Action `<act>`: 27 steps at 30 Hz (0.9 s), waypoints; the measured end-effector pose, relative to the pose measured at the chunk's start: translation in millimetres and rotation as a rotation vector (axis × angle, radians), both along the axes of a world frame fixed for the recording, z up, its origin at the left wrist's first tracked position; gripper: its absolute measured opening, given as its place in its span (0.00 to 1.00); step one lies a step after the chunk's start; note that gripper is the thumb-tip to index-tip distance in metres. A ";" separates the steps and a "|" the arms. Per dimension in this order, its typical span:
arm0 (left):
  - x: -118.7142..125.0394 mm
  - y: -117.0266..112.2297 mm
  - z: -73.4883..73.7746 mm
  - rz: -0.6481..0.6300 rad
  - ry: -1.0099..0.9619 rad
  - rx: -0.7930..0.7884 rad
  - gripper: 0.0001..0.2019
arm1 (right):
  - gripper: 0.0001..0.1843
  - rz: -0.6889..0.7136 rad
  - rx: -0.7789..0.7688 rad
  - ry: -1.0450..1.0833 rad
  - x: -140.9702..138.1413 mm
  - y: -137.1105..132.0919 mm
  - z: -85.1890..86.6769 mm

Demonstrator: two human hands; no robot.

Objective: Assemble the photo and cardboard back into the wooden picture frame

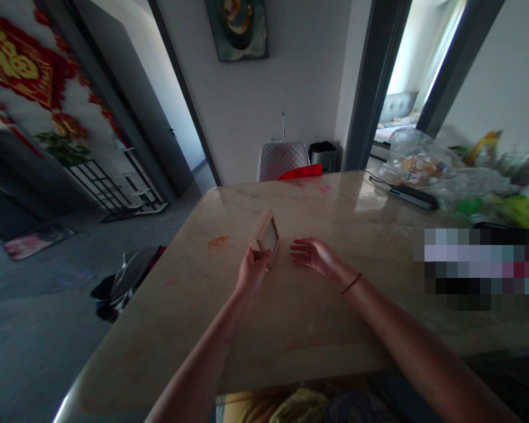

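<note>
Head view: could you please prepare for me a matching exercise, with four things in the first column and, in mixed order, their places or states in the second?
Column one
1. Wooden frame
2. Right hand
3. Chair
4. Picture

Column two
A. Beyond the far edge of the table
B. Open, holding nothing
C. Hanging on the wall
D. Gripped by the left hand

Right pairs: 1-D, 2-B, 3-A, 4-C
</note>
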State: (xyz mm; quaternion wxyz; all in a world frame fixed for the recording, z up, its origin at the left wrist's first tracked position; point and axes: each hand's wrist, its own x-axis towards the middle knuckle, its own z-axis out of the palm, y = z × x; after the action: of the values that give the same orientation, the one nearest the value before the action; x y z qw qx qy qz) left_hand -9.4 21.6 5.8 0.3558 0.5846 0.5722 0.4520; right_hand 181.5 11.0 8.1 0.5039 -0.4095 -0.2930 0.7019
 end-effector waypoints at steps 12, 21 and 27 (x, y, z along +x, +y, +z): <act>8.3 -13.6 9.7 -0.235 -0.706 -0.210 0.17 | 0.10 0.026 0.133 -0.011 -9.0 -1.0 -10.1; 3.8 -14.9 17.6 -0.334 -0.671 -0.241 0.16 | 0.13 -0.098 0.253 0.068 -0.7 3.6 -7.0; 1.4 -15.2 19.4 -0.321 -0.622 -0.286 0.13 | 0.12 -0.139 0.300 -0.001 3.4 -4.6 7.1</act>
State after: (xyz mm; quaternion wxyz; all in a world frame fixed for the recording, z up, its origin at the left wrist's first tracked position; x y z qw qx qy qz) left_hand -8.0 6.3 25.2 0.6571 0.4460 0.3951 0.4618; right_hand 184.8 6.4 15.3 0.6066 -0.3492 -0.3657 0.6135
